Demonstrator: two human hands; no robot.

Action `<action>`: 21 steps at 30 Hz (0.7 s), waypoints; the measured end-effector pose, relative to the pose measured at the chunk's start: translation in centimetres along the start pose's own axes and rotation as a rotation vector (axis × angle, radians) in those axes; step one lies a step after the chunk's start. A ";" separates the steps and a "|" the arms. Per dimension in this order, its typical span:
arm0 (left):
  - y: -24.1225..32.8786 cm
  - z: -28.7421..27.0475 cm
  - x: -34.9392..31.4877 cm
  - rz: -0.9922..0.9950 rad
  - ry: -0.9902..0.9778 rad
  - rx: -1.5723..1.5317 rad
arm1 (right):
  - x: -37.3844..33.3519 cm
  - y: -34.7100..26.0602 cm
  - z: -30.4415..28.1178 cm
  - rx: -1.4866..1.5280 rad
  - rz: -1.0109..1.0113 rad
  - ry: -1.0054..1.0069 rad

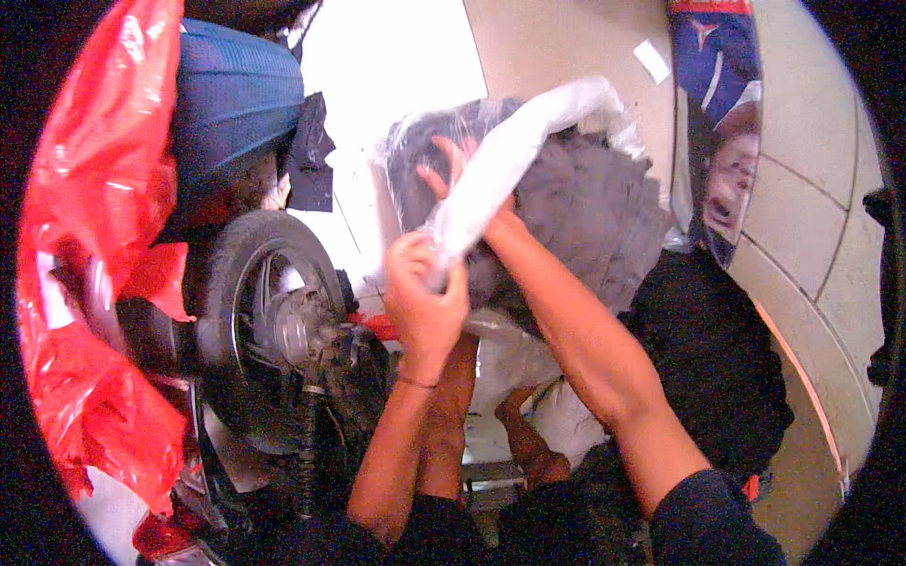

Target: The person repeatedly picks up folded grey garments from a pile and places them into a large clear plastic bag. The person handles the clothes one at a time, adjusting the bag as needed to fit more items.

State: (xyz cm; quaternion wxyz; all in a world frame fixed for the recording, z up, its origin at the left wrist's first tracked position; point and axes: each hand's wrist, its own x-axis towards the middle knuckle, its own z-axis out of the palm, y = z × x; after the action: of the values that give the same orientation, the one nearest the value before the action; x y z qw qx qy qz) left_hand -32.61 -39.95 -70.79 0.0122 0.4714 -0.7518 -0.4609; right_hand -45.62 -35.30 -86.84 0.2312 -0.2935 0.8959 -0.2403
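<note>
Left hand (423, 292) was closed in a fist around the lower end of a clear plastic bag (514, 151), gripping the bunched film. Right hand (451, 170) was partly hidden behind that bag, fingers spread and pressed against the film; whether it gripped anything could not be told. Bag held up in front of the person, above the floor (812, 141), its long bunched edge running diagonally from lower left at the fist to upper right. Inside and behind the film sat grey folded cloth (585, 208), filling most of it. Motorbike rear wheel (269, 321) stood just left of the hands, red plastic sheet (85, 236) farther left. Black bundle (708, 368) lay right of the forearm.
</note>
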 end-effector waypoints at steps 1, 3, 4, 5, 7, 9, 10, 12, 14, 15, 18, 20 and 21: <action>-0.5 -1.1 0.2 0.112 0.176 0.258 | -2.7 0.1 -4.7 0.134 -0.080 -0.013; -1.5 -2.4 0.1 0.182 0.257 0.494 | -8.1 -1.2 -12.7 -0.127 -0.076 0.099; -1.8 -2.5 -0.1 -0.084 0.053 0.170 | -10.7 -1.8 -15.4 -0.145 0.014 0.161; -2.0 -2.5 -1.2 -0.189 -0.115 0.180 | -12.8 -2.6 -16.4 0.101 0.131 0.167; -2.3 -1.5 -3.3 -0.288 -0.177 0.156 | -14.9 -3.3 -13.9 0.076 0.294 -0.373; -1.7 0.7 -7.1 -0.151 -0.181 0.049 | -13.1 -2.9 -5.8 0.015 0.027 -0.385; -1.7 0.6 -8.4 -0.321 -0.316 0.070 | -11.8 -2.5 -1.6 -0.011 -0.122 -0.273; -2.5 0.2 -9.6 -0.244 -0.241 0.256 | -9.2 -1.9 5.0 -0.057 -0.145 -0.289; -3.6 -1.4 -9.6 -0.163 -0.197 0.219 | -8.0 -2.2 6.2 0.006 -0.111 -0.426; -4.1 -2.4 -9.2 -0.074 -0.109 0.249 | -8.3 -3.0 4.0 0.094 -0.086 -0.522; -4.0 -4.6 -9.0 -0.077 0.028 0.232 | -13.8 -5.2 -7.3 0.406 -0.109 -0.576; -1.9 -5.1 -10.8 -0.149 0.056 0.116 | -20.5 -6.8 -17.5 0.032 -0.364 -0.182; -0.1 -5.0 -12.4 -0.048 0.094 0.170 | -24.6 -7.4 -22.4 0.084 -0.280 -0.058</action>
State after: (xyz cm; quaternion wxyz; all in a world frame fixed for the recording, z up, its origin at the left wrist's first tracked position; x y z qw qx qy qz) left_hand -23.40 -34.49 -62.81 -0.0035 0.5096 -0.7754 -0.3728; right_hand -37.23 -18.26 -58.49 0.2334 -0.4124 0.8283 -0.2990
